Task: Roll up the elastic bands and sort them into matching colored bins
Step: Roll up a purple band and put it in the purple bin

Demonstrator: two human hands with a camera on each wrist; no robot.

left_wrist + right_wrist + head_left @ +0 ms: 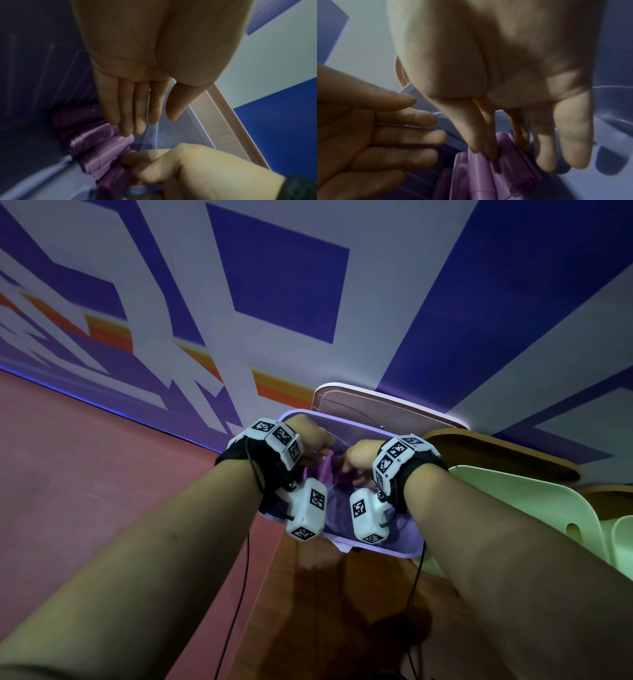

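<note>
Both hands reach into the purple bin [394, 553]. Several rolled purple elastic bands [327, 470] lie side by side on its floor, seen close in the left wrist view [102, 147] and the right wrist view [479, 175]. My right hand [352, 462] pinches one purple roll between thumb and forefinger [484, 152], and it shows in the left wrist view [135, 162] with its thumb on that roll. My left hand [317, 446] hovers beside it with straight fingers [154, 121] just above the rolls, holding nothing. In the right wrist view the left hand [426, 129] is open-palmed.
A pink bin [394, 402] stands just behind the purple one, against the blue and white patterned wall. A pale green bin [513, 498] sits to the right. All rest on a brown wooden table [342, 594]. Reddish floor lies to the left.
</note>
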